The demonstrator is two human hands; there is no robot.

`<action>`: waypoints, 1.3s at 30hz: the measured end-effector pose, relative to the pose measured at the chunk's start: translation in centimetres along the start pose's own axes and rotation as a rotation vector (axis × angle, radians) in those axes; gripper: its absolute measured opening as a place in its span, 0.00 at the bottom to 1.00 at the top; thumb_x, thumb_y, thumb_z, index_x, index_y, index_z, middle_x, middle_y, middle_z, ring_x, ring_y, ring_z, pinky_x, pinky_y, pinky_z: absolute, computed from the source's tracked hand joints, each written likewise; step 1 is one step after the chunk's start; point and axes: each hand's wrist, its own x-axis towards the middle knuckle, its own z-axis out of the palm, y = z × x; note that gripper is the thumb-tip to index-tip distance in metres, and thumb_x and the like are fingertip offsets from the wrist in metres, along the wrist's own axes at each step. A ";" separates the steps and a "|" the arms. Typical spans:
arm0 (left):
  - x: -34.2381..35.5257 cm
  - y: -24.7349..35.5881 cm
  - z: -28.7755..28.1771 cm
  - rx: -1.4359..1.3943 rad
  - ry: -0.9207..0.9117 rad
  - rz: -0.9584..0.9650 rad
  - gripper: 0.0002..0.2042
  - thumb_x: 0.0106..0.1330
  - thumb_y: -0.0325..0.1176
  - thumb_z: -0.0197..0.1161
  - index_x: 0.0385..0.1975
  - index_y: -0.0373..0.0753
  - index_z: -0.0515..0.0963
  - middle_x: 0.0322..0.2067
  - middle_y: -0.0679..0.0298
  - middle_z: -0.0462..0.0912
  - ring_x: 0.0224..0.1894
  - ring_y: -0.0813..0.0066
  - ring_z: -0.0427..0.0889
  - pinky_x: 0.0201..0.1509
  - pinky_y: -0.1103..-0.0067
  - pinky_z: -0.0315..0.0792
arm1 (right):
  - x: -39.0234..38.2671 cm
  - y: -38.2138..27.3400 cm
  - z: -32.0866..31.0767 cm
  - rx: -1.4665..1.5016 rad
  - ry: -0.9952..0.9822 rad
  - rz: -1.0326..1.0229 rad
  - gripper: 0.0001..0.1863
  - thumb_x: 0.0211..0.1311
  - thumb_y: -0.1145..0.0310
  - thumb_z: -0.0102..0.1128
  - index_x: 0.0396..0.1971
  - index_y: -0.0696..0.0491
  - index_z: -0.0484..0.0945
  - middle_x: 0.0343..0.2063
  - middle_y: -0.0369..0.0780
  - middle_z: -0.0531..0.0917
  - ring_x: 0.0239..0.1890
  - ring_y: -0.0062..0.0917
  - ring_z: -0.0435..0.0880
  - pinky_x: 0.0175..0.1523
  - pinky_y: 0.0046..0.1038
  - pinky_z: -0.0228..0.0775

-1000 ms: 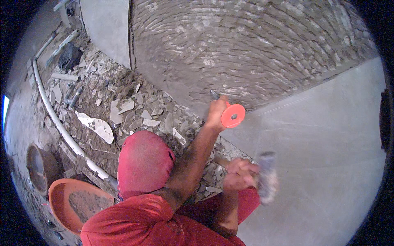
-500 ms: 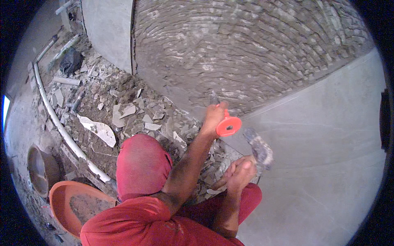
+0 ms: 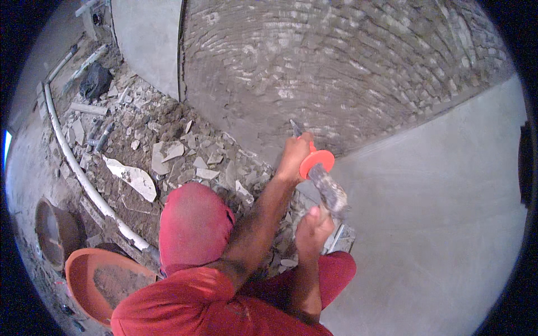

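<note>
My left hand [image 3: 295, 157] is wrapped round a chisel [image 3: 296, 127] with a round orange hand guard [image 3: 316, 163]. The chisel's pointed tip rests against a rough, ridged grey mortar surface [image 3: 263, 95], near its lower edge. My right hand [image 3: 314, 231] is closed round the handle of a hammer, most of it hidden in my fist. The worn grey hammer head [image 3: 330, 193] is blurred and lies against the guard end of the chisel. It hides the chisel's struck end.
Broken tile pieces and rubble [image 3: 168, 154] lie left of my hands. A white pipe [image 3: 78, 168] curves beyond them. An orange basin [image 3: 84, 263] holds grey material, with a round bucket [image 3: 53, 229] beside it. A smooth grey slab surface [image 3: 426, 213] spreads to the right. Red cloth covers my knee [image 3: 339, 274].
The hammer has swung left and up from beside the chisel to its guard end, and my right hand has moved left with it. My left hand keeps its hold on the chisel.
</note>
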 end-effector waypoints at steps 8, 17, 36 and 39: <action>0.7 0.6 1.1 -0.193 0.106 -0.250 0.12 0.62 0.37 0.53 0.27 0.32 0.75 0.21 0.55 0.77 0.21 0.64 0.75 0.28 0.65 0.69 | 0.0 -1.2 -0.9 0.452 0.187 -0.471 0.24 0.69 0.48 0.46 0.20 0.52 0.65 0.10 0.31 0.66 0.10 0.21 0.66 0.13 0.23 0.59; 0.3 1.8 1.1 -0.558 0.184 -0.269 0.10 0.62 0.34 0.52 0.20 0.38 0.69 0.17 0.67 0.68 0.16 0.77 0.68 0.18 0.72 0.65 | 0.5 -2.4 -1.9 0.206 0.322 0.123 0.21 0.70 0.52 0.46 0.21 0.51 0.64 0.11 0.32 0.66 0.12 0.18 0.69 0.15 0.24 0.60; 1.4 1.6 0.5 -0.358 0.156 -0.171 0.10 0.62 0.35 0.54 0.25 0.35 0.70 0.21 0.62 0.72 0.20 0.71 0.74 0.23 0.69 0.70 | 2.4 -1.0 0.6 0.469 0.157 0.091 0.22 0.70 0.51 0.45 0.21 0.52 0.65 0.12 0.34 0.68 0.09 0.19 0.64 0.13 0.22 0.58; 1.4 1.6 0.7 -0.461 0.177 -0.189 0.10 0.64 0.33 0.51 0.22 0.37 0.68 0.18 0.65 0.69 0.17 0.74 0.71 0.19 0.70 0.69 | 3.1 -1.3 0.2 0.081 0.134 0.137 0.21 0.71 0.53 0.44 0.21 0.51 0.64 0.11 0.33 0.66 0.09 0.19 0.64 0.13 0.22 0.57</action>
